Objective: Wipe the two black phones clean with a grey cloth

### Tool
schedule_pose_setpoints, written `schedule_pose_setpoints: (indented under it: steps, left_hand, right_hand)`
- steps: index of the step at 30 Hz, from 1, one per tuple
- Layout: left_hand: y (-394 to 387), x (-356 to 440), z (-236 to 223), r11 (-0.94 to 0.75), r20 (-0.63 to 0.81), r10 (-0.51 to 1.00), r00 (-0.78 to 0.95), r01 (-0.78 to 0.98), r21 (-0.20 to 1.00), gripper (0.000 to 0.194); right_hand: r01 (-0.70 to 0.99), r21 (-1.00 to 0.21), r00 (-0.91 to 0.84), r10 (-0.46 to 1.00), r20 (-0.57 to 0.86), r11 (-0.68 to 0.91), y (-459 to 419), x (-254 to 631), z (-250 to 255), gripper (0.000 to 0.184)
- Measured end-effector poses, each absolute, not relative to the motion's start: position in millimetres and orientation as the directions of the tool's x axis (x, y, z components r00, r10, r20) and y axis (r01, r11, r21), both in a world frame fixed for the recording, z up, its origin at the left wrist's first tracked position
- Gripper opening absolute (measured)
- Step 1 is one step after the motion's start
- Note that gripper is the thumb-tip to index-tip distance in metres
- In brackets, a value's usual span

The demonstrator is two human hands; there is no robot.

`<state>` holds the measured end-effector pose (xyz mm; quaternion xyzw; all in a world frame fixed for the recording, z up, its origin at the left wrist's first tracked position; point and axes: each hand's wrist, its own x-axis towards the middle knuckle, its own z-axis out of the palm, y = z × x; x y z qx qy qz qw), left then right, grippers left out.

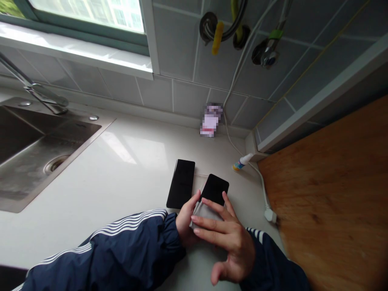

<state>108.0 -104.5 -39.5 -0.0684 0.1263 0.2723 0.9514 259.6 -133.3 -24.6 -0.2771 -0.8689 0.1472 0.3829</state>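
Surface: white counter point(100, 218)
Hands: together, left hand point(186, 220) clasping grey cloth point(206, 214), right hand point(230, 246) spread over it
Under cloth: black phone point(214, 189), top end showing
Just left: second phone point(181, 184), uncovered
Right: wooden board point(327, 194)
Upper left: steel sink point(51, 137), faucet point(39, 91)
Far: small tube point(242, 161) near tiled wall point(157, 95)

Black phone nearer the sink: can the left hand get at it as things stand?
Probably yes: the left hand, holding a grey cloth, sits right beside that phone, with nothing between them; it may need to release the cloth first.
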Motion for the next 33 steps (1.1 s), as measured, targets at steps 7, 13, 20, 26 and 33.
schedule_pose_setpoints:
  steps: [7, 13, 20, 26, 33]
  left_hand:
    - [-105.7, 105.9, -43.5, 0.901, -0.198, 0.420, 0.886, -0.434, -0.028, 0.086]
    - [-108.1, 107.3, -53.8, 0.955, -0.197, 0.295, 0.935, -0.282, 0.096, 0.101]
    - [-111.8, 113.9, -64.4, 0.962, -0.192, 0.258, 0.947, -0.235, 0.139, 0.098]
    - [-113.0, 114.0, -66.5, 0.958, -0.198, 0.272, 0.942, -0.245, 0.150, 0.098]
    - [-112.7, 112.0, -66.7, 0.951, -0.194, 0.307, 0.932, -0.291, 0.105, 0.099]
  right_hand:
    - [0.431, -0.456, -0.584, 0.626, 0.517, 0.779, -124.8, 271.3, -17.3, 0.070]
    - [0.564, -0.407, -0.582, 0.695, 0.421, 0.719, -109.6, 290.8, -10.2, 0.064]
    - [0.696, -0.359, -0.442, 0.765, 0.468, 0.622, -100.2, 304.0, -13.7, 0.051]
    - [0.722, -0.350, -0.419, 0.779, 0.466, 0.597, -98.0, 306.4, -19.2, 0.045]
    - [0.683, -0.350, -0.496, 0.758, 0.423, 0.641, -105.9, 291.9, -20.9, 0.056]
